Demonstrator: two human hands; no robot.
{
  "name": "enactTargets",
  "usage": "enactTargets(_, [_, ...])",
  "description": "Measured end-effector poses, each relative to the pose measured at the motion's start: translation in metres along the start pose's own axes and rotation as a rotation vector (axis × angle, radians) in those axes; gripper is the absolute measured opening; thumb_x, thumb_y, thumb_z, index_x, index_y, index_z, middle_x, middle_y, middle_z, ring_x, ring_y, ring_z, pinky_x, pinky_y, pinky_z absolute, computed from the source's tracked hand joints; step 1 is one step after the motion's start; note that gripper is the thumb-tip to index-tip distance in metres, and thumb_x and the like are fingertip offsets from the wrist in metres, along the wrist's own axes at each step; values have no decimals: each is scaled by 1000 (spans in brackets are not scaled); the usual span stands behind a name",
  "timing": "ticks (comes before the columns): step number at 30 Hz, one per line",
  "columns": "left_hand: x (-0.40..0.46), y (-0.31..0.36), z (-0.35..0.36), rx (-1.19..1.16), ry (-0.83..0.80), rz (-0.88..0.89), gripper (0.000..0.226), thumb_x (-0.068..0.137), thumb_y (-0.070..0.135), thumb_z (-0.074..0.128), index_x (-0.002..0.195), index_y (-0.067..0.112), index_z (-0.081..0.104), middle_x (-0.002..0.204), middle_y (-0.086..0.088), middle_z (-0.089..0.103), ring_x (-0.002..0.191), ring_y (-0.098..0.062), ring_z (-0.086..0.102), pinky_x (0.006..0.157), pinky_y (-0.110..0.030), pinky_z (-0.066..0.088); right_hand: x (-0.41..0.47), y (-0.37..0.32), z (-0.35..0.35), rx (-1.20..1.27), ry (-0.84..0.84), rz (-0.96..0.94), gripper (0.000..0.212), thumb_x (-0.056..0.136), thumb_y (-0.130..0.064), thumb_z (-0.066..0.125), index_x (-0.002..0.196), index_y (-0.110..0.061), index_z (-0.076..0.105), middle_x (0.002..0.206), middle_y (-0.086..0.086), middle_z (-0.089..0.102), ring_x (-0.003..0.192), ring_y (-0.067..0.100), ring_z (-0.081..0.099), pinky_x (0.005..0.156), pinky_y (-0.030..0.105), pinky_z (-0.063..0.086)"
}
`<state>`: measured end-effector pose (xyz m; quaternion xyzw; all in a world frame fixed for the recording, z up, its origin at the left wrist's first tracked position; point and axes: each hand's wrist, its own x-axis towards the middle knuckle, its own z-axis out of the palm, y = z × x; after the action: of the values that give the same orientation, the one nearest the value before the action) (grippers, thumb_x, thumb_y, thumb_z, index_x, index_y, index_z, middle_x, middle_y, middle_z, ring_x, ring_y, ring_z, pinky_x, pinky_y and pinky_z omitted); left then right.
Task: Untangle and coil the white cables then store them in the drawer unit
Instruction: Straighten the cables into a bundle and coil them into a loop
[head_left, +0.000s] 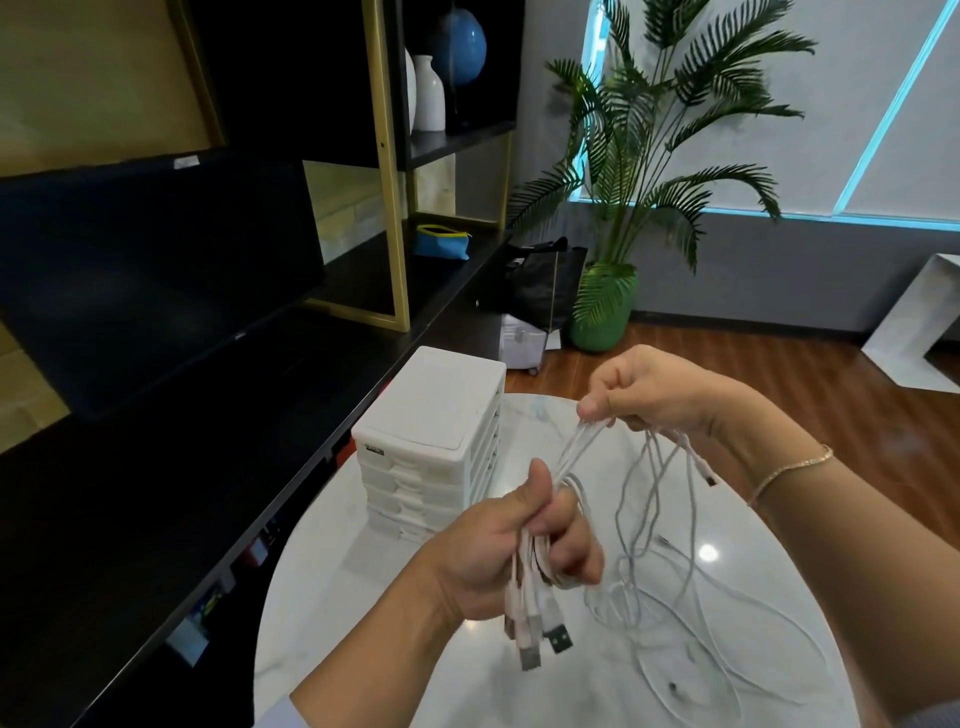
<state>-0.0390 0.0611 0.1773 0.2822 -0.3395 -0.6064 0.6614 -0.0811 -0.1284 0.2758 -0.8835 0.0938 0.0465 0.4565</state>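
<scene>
Untangling step: the left hand (511, 545) grips the white cables (644, 525) near their plugs; the right hand (649, 387) pinches strands above. Loops trail onto the surface (415, 623) below. Next: separate one cable; drawer unit (431, 441) beyond the left hand.

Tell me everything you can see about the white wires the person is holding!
The white cables are thin, smooth and plastic-looking, bunched in a loose tangle above the round marble table. The left hand grips a bundle of them, and several USB plugs hang below its fingers. The right hand pinches a few strands higher up, pulling them taut between the hands. The rest droop in long loops onto the tabletop. One more plug dangles under the right wrist.
</scene>
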Motion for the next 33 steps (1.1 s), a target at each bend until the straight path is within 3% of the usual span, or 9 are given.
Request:
enactTargets(2, [-3,-2,1,-208,-55,44,44,92,49,47,65,15,56,67,-2,60,74,-17,63,79,-24,49,0,11,-5,100,-47,-15,51,45,-51,81,62,-7,62,54,4,46,45,9,34,43,17,32])
enactTargets(5, [-4,7,0,-398,-133,34,41,97,42,44,68,13,48,56,-1,53,47,-10,47,53,-20,42,-6,23,-10,135,-167,-8,55,41,-59,85,76,-18,76,71,16,45,50,13,36,45,18,32])
enactTargets(11, [-18,26,-9,-310,-211,21,38,101,39,34,71,16,36,44,5,24,34,-6,24,45,-17,32,-12,39,-26,152,-140,66,63,46,-55,86,94,-14,76,79,16,44,50,12,34,44,17,33])
enactTargets(15, [-18,47,-31,-238,-62,36,42,101,38,35,65,16,37,49,2,38,40,-11,38,45,-19,38,-9,50,-22,229,91,102,30,84,-33,63,94,-7,71,58,4,36,50,11,31,45,18,32])
enactTargets(17, [-14,52,-39,-180,-18,46,43,97,39,46,59,18,41,45,4,34,34,-9,41,42,-16,39,-3,57,-13,143,148,173,33,95,-32,48,83,-7,65,58,1,38,52,12,33,51,22,32])
enactTargets(21, [-23,56,-44,-37,94,-35,50,84,40,65,49,23,35,35,9,26,26,0,41,33,-9,30,-6,65,-11,36,215,334,46,94,-49,45,65,-13,50,53,-3,37,51,13,29,55,26,29])
enactTargets(27, [-12,55,-30,127,393,-120,55,88,37,43,37,21,34,29,7,28,21,-4,25,31,-6,23,-7,83,1,-65,447,352,44,87,-46,59,61,-10,55,56,1,52,50,16,45,53,24,40])
enactTargets(31, [-7,50,-32,165,469,-171,61,96,34,34,37,20,35,31,6,28,22,-5,23,31,-6,22,-8,88,13,-423,171,445,9,93,-24,55,91,-18,62,97,2,65,79,13,60,72,24,50])
enactTargets(33, [-1,43,-27,166,428,-213,59,94,34,36,37,20,35,31,6,27,22,-5,23,30,-6,21,-6,78,21,-409,128,373,31,89,-12,60,117,-23,55,119,1,58,94,12,57,85,27,51])
